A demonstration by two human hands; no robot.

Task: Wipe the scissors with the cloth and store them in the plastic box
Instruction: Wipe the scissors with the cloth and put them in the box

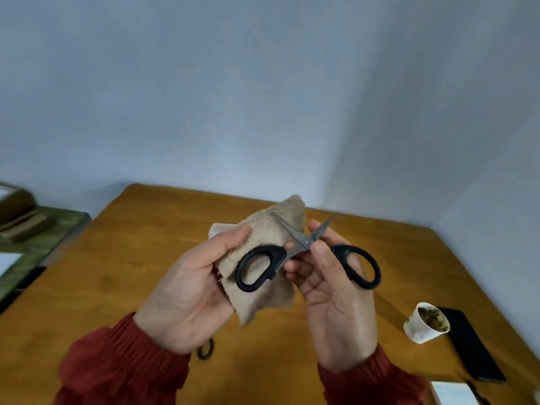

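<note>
Beige cloth sits gripped in the left hand, backing one blade of the black-handled scissors, which the right hand pinches near the pivot, blades spread above the table, seemingly so each edge can be wiped.

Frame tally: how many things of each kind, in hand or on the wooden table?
Black-handled scissors: 1
Beige cloth: 1
Paper cup: 1
Black phone: 1
Notepad: 1
Black pen-like item: 1
Dark ring: 1
White item behind cloth: 1
Total: 8
</note>
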